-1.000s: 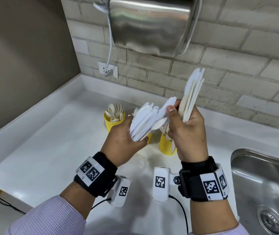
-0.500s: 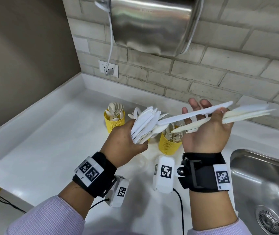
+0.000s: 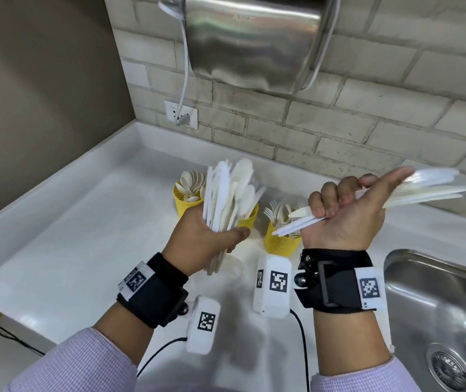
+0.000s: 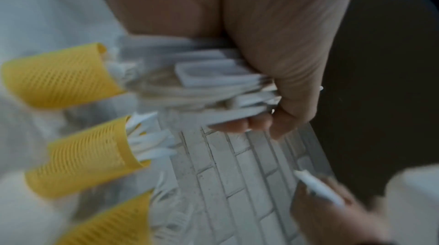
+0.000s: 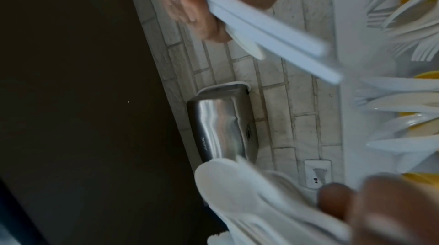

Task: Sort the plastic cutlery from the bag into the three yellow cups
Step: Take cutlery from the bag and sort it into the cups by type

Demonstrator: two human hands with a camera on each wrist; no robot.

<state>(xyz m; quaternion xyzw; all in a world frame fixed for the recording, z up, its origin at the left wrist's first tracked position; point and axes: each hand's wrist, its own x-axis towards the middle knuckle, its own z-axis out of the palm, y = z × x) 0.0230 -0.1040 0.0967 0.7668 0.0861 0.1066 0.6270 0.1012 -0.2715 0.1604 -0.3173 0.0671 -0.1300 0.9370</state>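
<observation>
White plastic cutlery fills both hands above the tabletop. The left hand grips a thick, upright bundle of cutlery, its fingers and thumb curled round the handles; the spoon bowls and flat ends fan out at the top. The right hand is turned palm up and holds a smaller bunch of flat white pieces lying nearly level, pointing out to the right over the edge of the sink; its fingers are curled over the handles, whose ends stick out to the left, and the far ends are blurred.

Three yellow cups stand on the tabletop near the brick wall, behind the hands. The left cup holds spoons. The middle cup is mostly hidden behind the left hand's bundle, so I cannot tell what is in it. The right cup holds forks.

A steel hand dryer hangs on the wall above, its cord running down to a socket.
</observation>
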